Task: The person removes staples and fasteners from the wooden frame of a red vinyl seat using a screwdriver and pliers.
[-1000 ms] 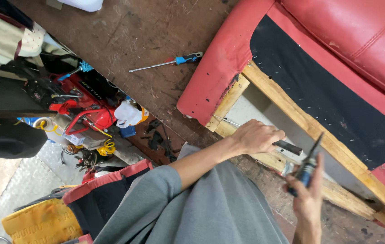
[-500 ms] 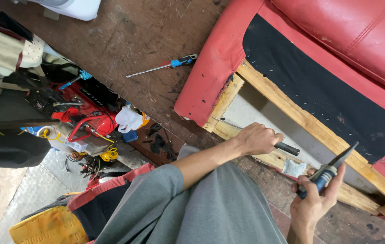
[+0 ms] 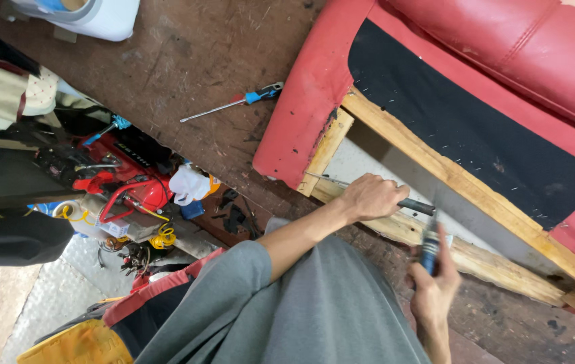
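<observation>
Here the left hand (image 3: 368,197) is closed around a slim metal tool (image 3: 417,205) with a dark, smooth handle; its thin bright shaft pokes out of the fist toward the red flap, so the long axis runs roughly along the lower rail of the wooden frame (image 3: 483,259), against which the fist rests. The right hand (image 3: 436,286) is wrapped around a second tool (image 3: 429,244), a stubby blue-and-black handle standing nearly upright, its tip pointing up toward that same rail; the tip itself is blurred.

The frame is raw pale timber, rough and splintery, with a short upright joining a long slanted rail. Above that rail lies a flat black fabric panel (image 3: 476,145), dotted with small pale specks near the wood. Around the fabric wraps glossy red upholstery (image 3: 301,101), smooth and padded, with a stitched seam further up and a scuffed edge beside the upright.

Left of the frame, on the scratched brown worktop (image 3: 166,61), lies a screwdriver (image 3: 233,102) with a blue handle, its steel shaft pointing away from the frame. Below the worktop's edge sits a clutter of red tools (image 3: 122,182) and yellow cable.
</observation>
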